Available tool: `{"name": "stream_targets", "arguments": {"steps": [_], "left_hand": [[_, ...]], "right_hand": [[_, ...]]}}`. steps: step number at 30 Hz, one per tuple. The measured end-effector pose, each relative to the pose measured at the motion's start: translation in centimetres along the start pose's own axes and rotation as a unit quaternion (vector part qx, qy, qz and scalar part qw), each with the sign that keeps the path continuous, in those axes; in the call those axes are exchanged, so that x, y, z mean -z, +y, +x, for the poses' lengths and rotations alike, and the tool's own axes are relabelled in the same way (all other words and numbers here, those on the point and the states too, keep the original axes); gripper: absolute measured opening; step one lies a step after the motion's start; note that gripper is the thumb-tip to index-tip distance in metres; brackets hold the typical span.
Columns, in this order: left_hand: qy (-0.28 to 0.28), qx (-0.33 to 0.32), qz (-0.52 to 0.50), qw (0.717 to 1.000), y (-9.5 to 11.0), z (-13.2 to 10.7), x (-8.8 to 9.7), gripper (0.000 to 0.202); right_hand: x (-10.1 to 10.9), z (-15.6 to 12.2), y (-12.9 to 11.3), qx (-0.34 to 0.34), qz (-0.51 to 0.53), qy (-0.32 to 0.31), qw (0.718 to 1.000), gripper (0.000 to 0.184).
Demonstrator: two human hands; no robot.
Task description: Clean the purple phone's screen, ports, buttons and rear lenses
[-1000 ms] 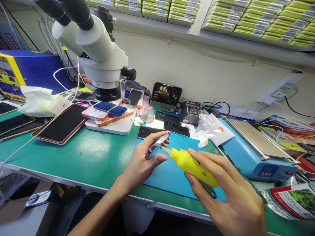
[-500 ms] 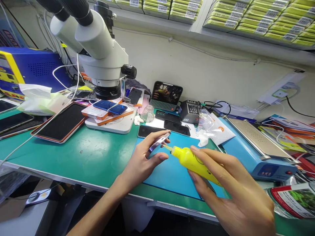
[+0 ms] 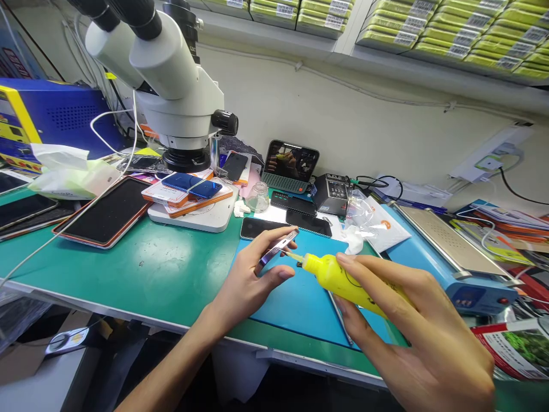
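My left hand (image 3: pixel 251 274) is closed around a slim phone (image 3: pixel 278 247), held on edge so that its narrow side with the port faces up toward me. In my right hand (image 3: pixel 412 326) lies a yellow squeeze bottle (image 3: pixel 338 278), tilted with its thin nozzle pointing left. The nozzle tip is close to the phone's port edge; whether it touches I cannot tell. Under both hands spreads a blue mat (image 3: pixel 291 303). A thin metal tool (image 3: pixel 342 320) lies on it, partly hidden by my right hand.
A microscope (image 3: pixel 175 97) stands at the back left, above stacked boxes with a blue phone (image 3: pixel 193 185). Several dark phones lie behind the mat, by a glass jar (image 3: pixel 258 197). At the right are a blue heating plate (image 3: pixel 458 246) and a labelled container (image 3: pixel 514 349).
My right hand and the yellow bottle have shifted slightly right, uncovering more of the thin tool on the mat. My left hand and the phone are nearly unmoved.
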State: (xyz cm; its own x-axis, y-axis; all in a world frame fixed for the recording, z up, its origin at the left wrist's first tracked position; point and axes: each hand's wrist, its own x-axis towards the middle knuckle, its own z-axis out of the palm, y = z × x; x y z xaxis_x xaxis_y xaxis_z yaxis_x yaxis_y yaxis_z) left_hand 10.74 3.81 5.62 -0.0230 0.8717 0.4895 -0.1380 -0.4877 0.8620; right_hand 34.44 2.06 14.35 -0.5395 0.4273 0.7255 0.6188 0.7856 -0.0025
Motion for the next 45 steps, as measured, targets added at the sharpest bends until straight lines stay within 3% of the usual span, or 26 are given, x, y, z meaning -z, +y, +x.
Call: {"name": "stream_targets", "arguments": {"steps": [5,13,18,26,37,45], "left_hand": [[0.0,-0.005,0.005,1.0,0.0,0.0,0.0,0.072],[-0.004,-0.007,-0.011,1.0,0.1,0.0,0.0,0.07],[-0.003,-0.002,-0.013,1.0,0.1,-0.1,0.0,0.069],[-0.003,-0.001,-0.01,1.0,-0.1,-0.1,0.1,0.069],[-0.005,0.0,-0.019,1.0,-0.1,-0.2,0.0,0.066],[-0.001,0.003,-0.011,1.0,0.0,-0.2,-0.1,0.07]], "right_hand": [[0.1,0.2,0.4,0.015,-0.015,-0.007,1.0,0.056],[0.7,0.2,0.8,0.026,-0.016,-0.025,0.999,0.067],[0.7,0.1,1.2,0.04,-0.014,-0.002,0.999,0.064],[-0.9,-0.8,0.2,-0.073,0.082,0.012,0.994,0.048],[-0.7,-0.5,0.4,-0.004,0.064,-0.001,0.998,0.048],[-0.9,-0.7,0.4,-0.003,0.066,-0.003,0.998,0.049]]}}
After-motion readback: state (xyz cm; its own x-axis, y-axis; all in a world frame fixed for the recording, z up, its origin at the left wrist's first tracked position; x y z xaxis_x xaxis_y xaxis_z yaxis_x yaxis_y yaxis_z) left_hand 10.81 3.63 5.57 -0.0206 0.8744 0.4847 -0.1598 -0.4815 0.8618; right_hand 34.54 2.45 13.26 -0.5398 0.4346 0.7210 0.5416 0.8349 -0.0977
